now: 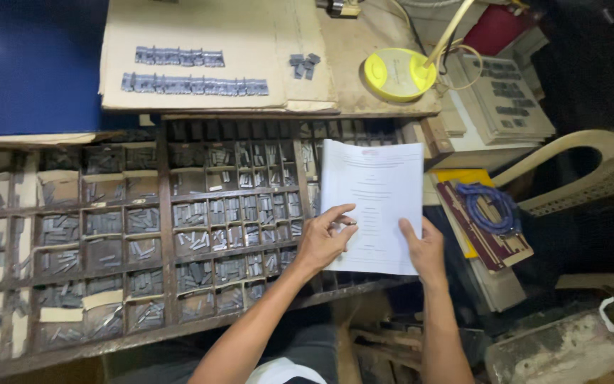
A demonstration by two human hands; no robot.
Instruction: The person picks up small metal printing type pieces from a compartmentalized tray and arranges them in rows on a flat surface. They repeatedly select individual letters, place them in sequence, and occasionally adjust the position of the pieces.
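Left hand (323, 240): fingers spread, index extended toward 2 o'clock, its tip resting on the lower left portion of one white printed sheet (374, 192). Right hand (424, 250): thumb laid on the sheet's face near its lower right corner, remaining fingers tucked under the edge, so the sheet is pinched there. The sheet lies tilted across the right end of one wooden type case (165, 235), at 3 o'clock of the case. The case is divided into many small compartments, most holding grey metal type pieces (193, 213); a few at the left end hold pale paper slips; exact compartment count cannot be determined. At 12 o'clock of the case, one cardboard sheet (214, 43) carries two rows of set type (193, 85) and one small loose cluster. At 1 o'clock stands one yellow round lamp base (396, 75). At 3 o'clock of the sheet, one blue coiled cord (492, 206) rests on a stack of boards, beside one pale plastic chair (591, 171).
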